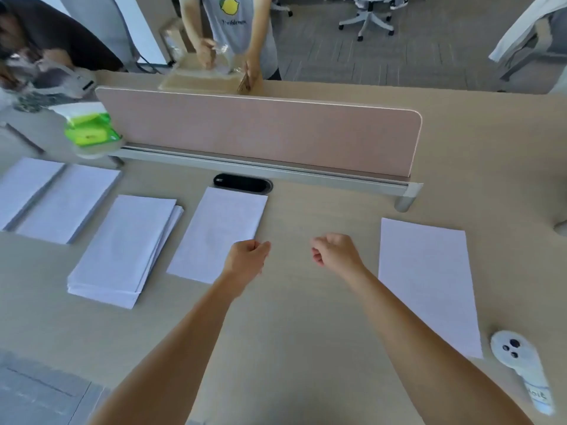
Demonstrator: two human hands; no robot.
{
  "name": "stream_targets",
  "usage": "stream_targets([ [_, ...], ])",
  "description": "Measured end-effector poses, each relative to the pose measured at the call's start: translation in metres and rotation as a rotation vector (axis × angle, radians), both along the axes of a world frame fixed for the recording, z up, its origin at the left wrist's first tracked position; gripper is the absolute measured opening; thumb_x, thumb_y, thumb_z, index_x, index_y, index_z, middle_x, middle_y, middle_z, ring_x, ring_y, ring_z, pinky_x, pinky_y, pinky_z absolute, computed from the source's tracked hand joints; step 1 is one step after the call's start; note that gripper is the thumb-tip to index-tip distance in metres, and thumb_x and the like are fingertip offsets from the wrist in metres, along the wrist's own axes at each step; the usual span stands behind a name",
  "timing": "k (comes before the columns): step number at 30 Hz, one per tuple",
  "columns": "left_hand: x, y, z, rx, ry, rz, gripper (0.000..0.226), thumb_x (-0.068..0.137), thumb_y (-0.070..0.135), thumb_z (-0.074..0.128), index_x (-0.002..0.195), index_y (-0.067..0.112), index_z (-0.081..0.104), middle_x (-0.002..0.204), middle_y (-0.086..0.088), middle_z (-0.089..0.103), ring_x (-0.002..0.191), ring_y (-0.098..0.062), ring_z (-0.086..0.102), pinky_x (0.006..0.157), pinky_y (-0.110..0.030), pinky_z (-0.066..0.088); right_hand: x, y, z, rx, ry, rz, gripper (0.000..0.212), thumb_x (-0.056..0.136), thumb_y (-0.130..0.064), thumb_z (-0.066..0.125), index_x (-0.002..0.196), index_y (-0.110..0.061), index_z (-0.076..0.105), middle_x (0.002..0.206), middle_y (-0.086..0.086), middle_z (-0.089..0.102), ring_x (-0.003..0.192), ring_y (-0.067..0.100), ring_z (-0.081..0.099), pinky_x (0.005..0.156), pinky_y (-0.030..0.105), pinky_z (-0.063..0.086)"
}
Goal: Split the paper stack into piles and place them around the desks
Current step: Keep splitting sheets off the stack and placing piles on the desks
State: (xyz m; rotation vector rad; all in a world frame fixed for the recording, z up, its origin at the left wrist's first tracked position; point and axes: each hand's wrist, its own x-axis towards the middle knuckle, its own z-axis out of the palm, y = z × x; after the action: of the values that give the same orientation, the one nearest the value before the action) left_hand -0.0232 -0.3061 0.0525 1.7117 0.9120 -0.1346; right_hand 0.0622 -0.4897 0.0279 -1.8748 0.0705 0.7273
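Now five white paper piles [122, 250] lie flat on the counter [291, 317]; both grips, left hand [247, 256] and right hand [336, 251], are clenched, empty.

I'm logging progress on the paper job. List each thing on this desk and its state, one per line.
left hand: loosely closed, at the corner of the middle pile
right hand: loosely closed, empty
middle pile: thin, flat
thick pile: sheets fanned out on the right
two far-left piles: flat, side by side
right pile: thin, flat, apart
cable port: open
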Motion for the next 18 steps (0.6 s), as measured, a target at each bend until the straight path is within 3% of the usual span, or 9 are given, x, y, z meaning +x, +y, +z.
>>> stream_targets([
  [4, -0.035, 0.084, -0.006, 0.044, -0.009, 0.037, 0.033, 0.084, 0.035, 0.059, 0.062, 0.013, 0.051, 0.058, 0.002, 0.052, 0.056, -0.020, 0.044, 0.063, -0.031, 0.037, -0.027, 0.091, 0.022, 0.024, 0.033, 0.027, 0.028, 0.077, -0.031, 0.064, 0.053, -0.018, 0.062, 0.060, 0.004, 0.063, 0.060, 0.022, 0.058, 0.065, 0.035, 0.049],
  [7, -0.063, 0.156, -0.016, 0.075, -0.022, 0.022, 0.036, 0.085, 0.045, 0.058, 0.065, 0.015, 0.057, 0.060, 0.004, 0.054, 0.059, -0.019, 0.047, 0.062, -0.030, 0.039, -0.050, 0.164, 0.026, 0.054, 0.073, 0.033, 0.015, 0.089, -0.020, 0.062, 0.078, -0.009, 0.065, 0.074, 0.007, 0.067, 0.065, 0.019, 0.062, 0.065, 0.027, 0.054],
  [10, -0.089, 0.235, -0.025, 0.191, 0.011, -0.063, 0.028, 0.088, 0.042, 0.054, 0.070, 0.020, 0.055, 0.066, 0.000, 0.051, 0.062, -0.020, 0.047, 0.061, -0.030, 0.039, -0.071, 0.239, 0.018, 0.041, 0.104, 0.035, 0.015, 0.090, -0.022, 0.062, 0.089, -0.007, 0.066, 0.081, 0.006, 0.069, 0.071, 0.019, 0.065, 0.072, 0.030, 0.057],
  [12, -0.108, 0.291, -0.038, 0.227, 0.047, -0.046, 0.022, 0.090, 0.039, 0.057, 0.096, 0.021, 0.068, 0.090, -0.001, 0.066, 0.085, -0.023, 0.062, 0.077, -0.030, 0.047, -0.087, 0.288, 0.012, 0.024, 0.148, 0.048, 0.015, 0.091, -0.023, 0.062, 0.091, -0.008, 0.066, 0.087, 0.007, 0.068, 0.075, 0.021, 0.066, 0.075, 0.032, 0.057],
  [14, -0.121, 0.339, -0.051, 0.263, 0.095, -0.017, 0.043, 0.093, 0.039, 0.060, 0.126, 0.012, 0.063, 0.121, -0.006, 0.067, 0.115, -0.025, 0.061, 0.093, -0.029, 0.044, -0.100, 0.331, 0.009, 0.012, 0.181, 0.036, 0.014, 0.092, -0.022, 0.061, 0.089, -0.009, 0.065, 0.087, 0.008, 0.066, 0.077, 0.023, 0.065, 0.075, 0.032, 0.056],
  [18, -0.129, 0.415, -0.070, 0.313, 0.240, -0.101, 0.055, 0.094, 0.041, 0.057, 0.139, 0.009, 0.054, 0.145, -0.009, 0.053, 0.134, -0.026, 0.049, 0.108, -0.032, 0.037, -0.115, 0.405, -0.007, -0.128, 0.179, 0.032, 0.020, 0.087, -0.019, 0.062, 0.070, -0.013, 0.054, 0.072, 0.010, 0.055, 0.069, 0.025, 0.056, 0.071, 0.035, 0.049],
])
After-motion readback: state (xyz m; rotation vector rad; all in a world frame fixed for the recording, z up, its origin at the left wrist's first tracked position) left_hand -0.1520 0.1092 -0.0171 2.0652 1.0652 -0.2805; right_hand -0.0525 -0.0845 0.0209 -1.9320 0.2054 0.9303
